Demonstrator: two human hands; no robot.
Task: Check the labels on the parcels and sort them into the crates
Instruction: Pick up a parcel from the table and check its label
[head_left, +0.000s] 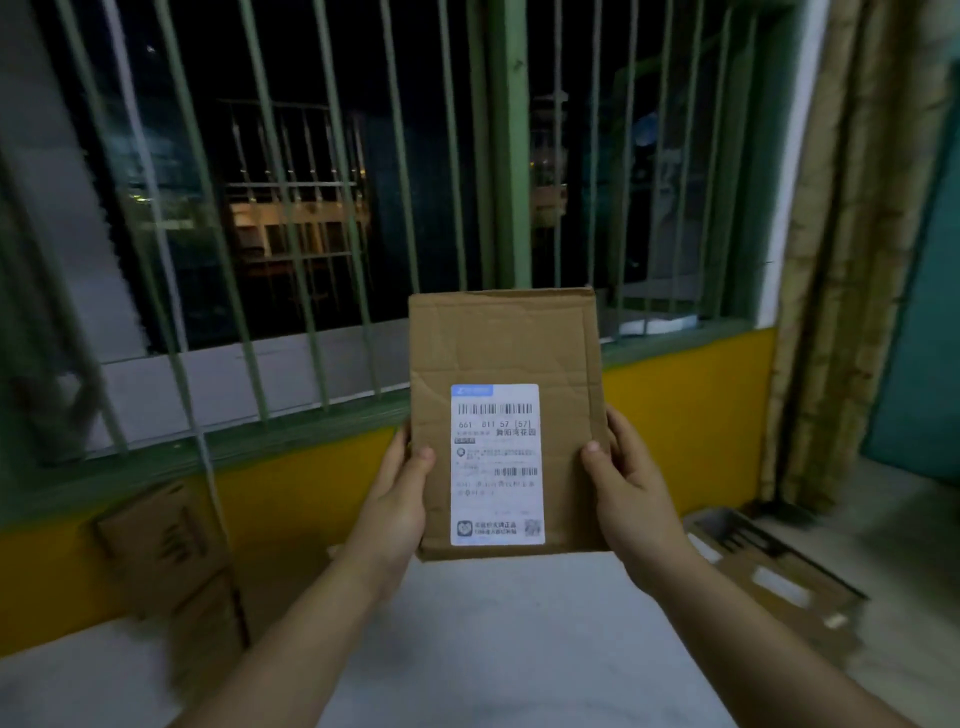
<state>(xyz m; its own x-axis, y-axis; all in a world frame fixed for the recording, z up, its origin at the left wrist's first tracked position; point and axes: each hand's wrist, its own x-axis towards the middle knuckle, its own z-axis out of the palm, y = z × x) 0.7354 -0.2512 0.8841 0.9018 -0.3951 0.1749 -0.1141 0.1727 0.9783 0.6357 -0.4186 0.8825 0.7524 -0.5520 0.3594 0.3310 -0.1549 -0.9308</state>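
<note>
A flat brown cardboard parcel (506, 353) is held upright in front of me at chest height. Its white shipping label (496, 465), with barcodes and printed text, faces me. My left hand (397, 506) grips the parcel's lower left edge, thumb on the front. My right hand (631, 491) grips the lower right edge the same way. The fingers of both hands are hidden behind the parcel.
A white table (493, 649) lies below my arms. A brown cardboard box (166, 551) stands at the left against the yellow wall. Another open cardboard box (779, 577) sits on the floor at the right. A barred window (322, 208) fills the background, with a curtain (852, 249) at the right.
</note>
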